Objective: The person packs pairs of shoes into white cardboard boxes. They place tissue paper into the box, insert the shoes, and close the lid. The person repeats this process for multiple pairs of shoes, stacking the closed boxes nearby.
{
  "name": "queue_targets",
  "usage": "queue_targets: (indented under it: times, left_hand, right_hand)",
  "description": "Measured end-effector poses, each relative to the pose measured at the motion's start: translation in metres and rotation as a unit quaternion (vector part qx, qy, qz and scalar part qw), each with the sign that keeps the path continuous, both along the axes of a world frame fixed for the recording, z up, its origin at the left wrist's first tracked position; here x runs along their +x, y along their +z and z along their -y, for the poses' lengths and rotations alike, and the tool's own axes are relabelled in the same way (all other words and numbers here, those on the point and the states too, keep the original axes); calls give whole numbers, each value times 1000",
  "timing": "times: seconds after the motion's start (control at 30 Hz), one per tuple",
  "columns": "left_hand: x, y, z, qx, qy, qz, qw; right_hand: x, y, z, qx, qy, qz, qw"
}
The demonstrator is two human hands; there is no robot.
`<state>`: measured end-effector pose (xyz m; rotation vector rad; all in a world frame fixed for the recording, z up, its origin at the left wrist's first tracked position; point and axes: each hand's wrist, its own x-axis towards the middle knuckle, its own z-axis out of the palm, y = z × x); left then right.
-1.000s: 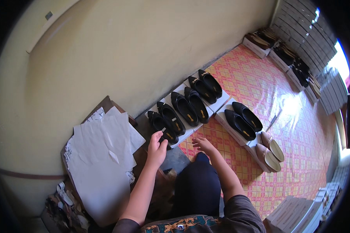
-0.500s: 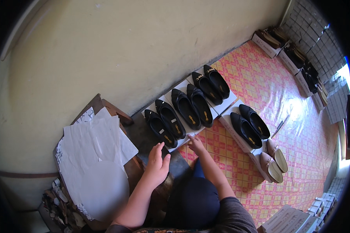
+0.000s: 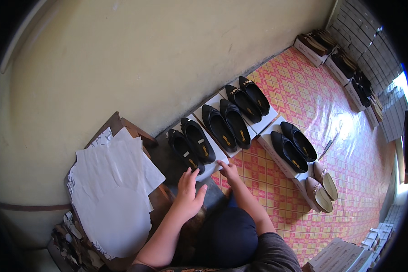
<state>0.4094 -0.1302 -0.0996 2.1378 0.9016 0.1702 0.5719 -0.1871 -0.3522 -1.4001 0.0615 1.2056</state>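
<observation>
A white shoe box (image 3: pixel 211 170) carries a pair of black pointed flats, a left shoe (image 3: pixel 184 152) and a right shoe (image 3: pixel 198 141), each with a small light label inside. At the near left corner, my left hand (image 3: pixel 189 198) has its fingers extended by the left shoe's heel, thumb spread apart. My right hand (image 3: pixel 230 173) grips the box's near right corner, thumb over the top edge; its other fingers are partly hidden. To the right, plain black flats (image 3: pixel 222 127) rest on another box, with gold-trimmed black flats (image 3: pixel 247 100) beyond them.
White paper sheets (image 3: pixel 111 181) lie on a wooden surface at left. More black flats (image 3: pixel 292 147) and beige flats (image 3: pixel 322 186) sit on boxes at right. Boxed shoes (image 3: pixel 315 45) line the far side. Stacked boxes (image 3: pixel 337 256) stand near lower right. The wall (image 3: pixel 136 59) runs behind.
My right hand has come onto the box's corner, and my left hand has moved slightly right. The leftmost box and its shoes have turned slightly and come away from the neighbouring box.
</observation>
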Motion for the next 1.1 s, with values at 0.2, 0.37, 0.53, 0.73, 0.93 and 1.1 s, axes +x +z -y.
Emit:
queue_targets:
  times: [0.2, 0.37, 0.53, 0.73, 0.93, 1.1]
  left_hand:
    - [1, -2, -2, 1, -10, 1, 1000]
    - [2, 7, -6, 33, 4, 98, 995]
    - [-12, 39, 3, -106, 62, 254, 959]
    - [-32, 80, 10, -139, 44, 319, 936]
    - [-54, 128, 19, -223, 35, 407, 885]
    - [-103, 172, 23, -237, 80, 530, 810]
  right_hand:
    - [4, 10, 20, -3, -46, 22, 999]
    - [-6, 44, 43, 96, -81, -71, 989]
    - [1, 90, 70, 147, -131, -36, 980]
    - [27, 197, 105, 141, -164, 67, 974]
    - [9, 313, 102, 221, -123, 173, 952]
    - [-73, 387, 92, 249, -49, 136, 958]
